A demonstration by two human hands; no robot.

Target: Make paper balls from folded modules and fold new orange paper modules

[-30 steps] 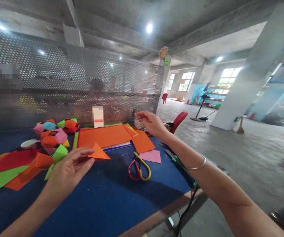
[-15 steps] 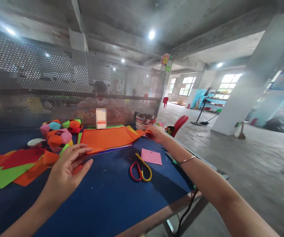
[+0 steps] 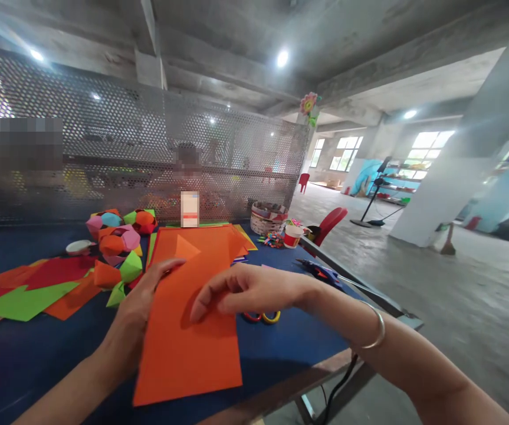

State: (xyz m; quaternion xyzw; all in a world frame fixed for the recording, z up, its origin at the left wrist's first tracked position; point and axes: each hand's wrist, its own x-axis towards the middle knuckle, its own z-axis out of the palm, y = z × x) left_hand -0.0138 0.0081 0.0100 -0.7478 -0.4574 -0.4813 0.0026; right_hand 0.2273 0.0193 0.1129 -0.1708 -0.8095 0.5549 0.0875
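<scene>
An orange paper sheet (image 3: 192,348) lies in front of me on the blue table (image 3: 289,348), its near edge reaching toward the table's front. My left hand (image 3: 137,313) grips the sheet's left edge, thumb over the top. My right hand (image 3: 245,290) rests on the sheet's upper right part with fingers stretched out and pointing left. A small orange paper triangle (image 3: 186,247) lies just beyond the sheet on a stack of orange paper (image 3: 210,239).
Red and yellow scissors (image 3: 263,317) peek out beyond my right hand. Folded paper balls (image 3: 119,233) and loose green, red and orange sheets (image 3: 24,295) lie at left. A basket (image 3: 268,217), a cup (image 3: 291,235) and a glue gun (image 3: 320,273) sit at right. A perforated metal screen (image 3: 148,159) backs the table.
My right hand pulled an orange sheet from the far stack to the near table. My left hand let go of the small triangle and took the sheet's left edge.
</scene>
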